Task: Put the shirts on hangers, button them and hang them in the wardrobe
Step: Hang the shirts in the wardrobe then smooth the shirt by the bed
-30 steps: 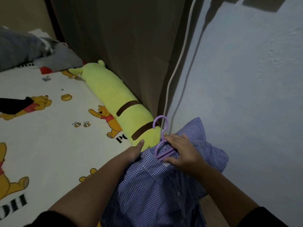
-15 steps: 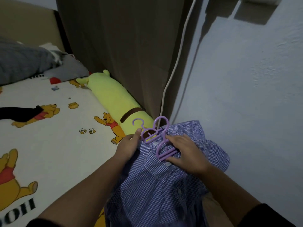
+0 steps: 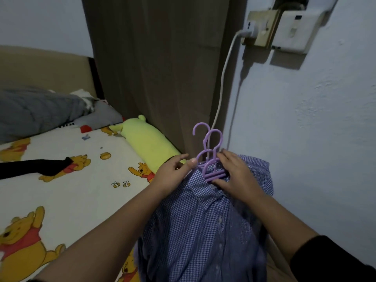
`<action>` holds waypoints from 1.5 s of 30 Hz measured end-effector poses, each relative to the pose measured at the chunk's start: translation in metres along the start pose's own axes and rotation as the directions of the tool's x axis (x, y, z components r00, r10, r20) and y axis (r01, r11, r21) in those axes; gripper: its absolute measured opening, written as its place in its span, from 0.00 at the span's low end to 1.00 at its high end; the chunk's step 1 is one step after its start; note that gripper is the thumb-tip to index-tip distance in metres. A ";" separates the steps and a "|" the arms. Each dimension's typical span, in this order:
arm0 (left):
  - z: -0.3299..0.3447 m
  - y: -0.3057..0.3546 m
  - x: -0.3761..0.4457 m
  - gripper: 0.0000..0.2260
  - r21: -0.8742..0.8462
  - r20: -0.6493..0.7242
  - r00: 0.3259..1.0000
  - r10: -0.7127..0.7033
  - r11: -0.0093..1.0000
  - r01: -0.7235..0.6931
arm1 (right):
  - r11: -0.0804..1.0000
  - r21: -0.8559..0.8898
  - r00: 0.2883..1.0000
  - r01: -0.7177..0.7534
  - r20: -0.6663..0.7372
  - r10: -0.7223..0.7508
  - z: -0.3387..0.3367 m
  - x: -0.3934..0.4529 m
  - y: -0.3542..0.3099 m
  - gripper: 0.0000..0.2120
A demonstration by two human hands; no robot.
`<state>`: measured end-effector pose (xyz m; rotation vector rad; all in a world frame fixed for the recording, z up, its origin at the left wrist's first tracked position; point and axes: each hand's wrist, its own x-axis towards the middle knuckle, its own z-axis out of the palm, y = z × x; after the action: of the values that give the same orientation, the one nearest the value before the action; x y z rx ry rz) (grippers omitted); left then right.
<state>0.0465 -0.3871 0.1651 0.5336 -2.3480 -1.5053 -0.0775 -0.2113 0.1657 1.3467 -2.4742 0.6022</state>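
Note:
A blue-and-white checked shirt [image 3: 205, 226] hangs in front of me at the bed's right edge, collar up. Two purple plastic hangers [image 3: 211, 155] stick out of its collar, their hooks side by side and pointing up. My left hand [image 3: 173, 174] pinches the left hanger at the base of its hook, thumb against the purple plastic. My right hand [image 3: 236, 174] grips the right hanger's neck and bars together with the shirt collar. The lower parts of both hangers are hidden inside the shirt.
A bed [image 3: 67, 192] with a cartoon-bear sheet fills the left. A yellow-green bolster [image 3: 146, 141] lies along a brown curtain [image 3: 154, 68]. A black garment [image 3: 34, 166] and grey pillows [image 3: 40, 110] lie on the bed. A white cable [image 3: 222, 78] runs from a wall socket [image 3: 262, 27] on the right wall.
A second purple hanger came into view at the collar, and my left hand moved onto it. Both hangers and the shirt rose, hooks now upright. My view tilted up, showing the socket.

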 end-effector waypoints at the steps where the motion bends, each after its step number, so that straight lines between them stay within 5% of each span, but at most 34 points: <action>1: -0.005 0.007 -0.002 0.33 0.010 0.026 1.000 0.015 1.000 -0.015 | 0.999 -0.035 1.000 -0.008 -0.008 0.007 -0.003 0.001 -0.002 0.39; 5: -0.016 0.024 -0.007 0.38 0.103 0.123 0.987 0.101 0.988 -0.114 | 0.989 -0.148 0.994 -0.028 -0.109 0.012 -0.016 0.002 -0.010 0.39; 12: -0.010 0.051 -0.014 0.32 0.192 0.104 0.945 0.310 0.926 -0.325 | 0.951 -0.308 0.965 -0.038 -0.258 -0.045 -0.052 -0.015 -0.008 0.37; 19: 0.009 0.110 -0.024 0.26 0.501 0.117 0.795 0.595 0.656 -0.565 | 0.953 -0.294 0.921 -0.077 -0.387 -0.045 -0.113 -0.043 -0.012 0.37; 29: 0.053 0.184 -0.039 0.37 0.364 0.181 0.444 0.877 0.360 -0.859 | 0.841 -0.447 0.851 -0.305 -0.525 0.030 -0.197 -0.096 -0.034 0.36; 36: 0.097 0.238 -0.062 0.36 0.279 0.209 0.201 0.957 0.139 -0.950 | 0.729 -0.520 0.814 -0.446 -0.573 0.089 -0.253 -0.151 -0.045 0.36; 45: 0.135 0.315 -0.144 0.41 0.011 0.231 0.147 0.962 0.148 -0.989 | 0.726 -0.549 0.824 -0.415 -0.565 0.044 -0.349 -0.260 -0.080 0.34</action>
<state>0.0680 -0.0922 0.3907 -1.0830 -2.0294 -0.6353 0.1401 0.1067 0.3838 0.4929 -2.0870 0.0720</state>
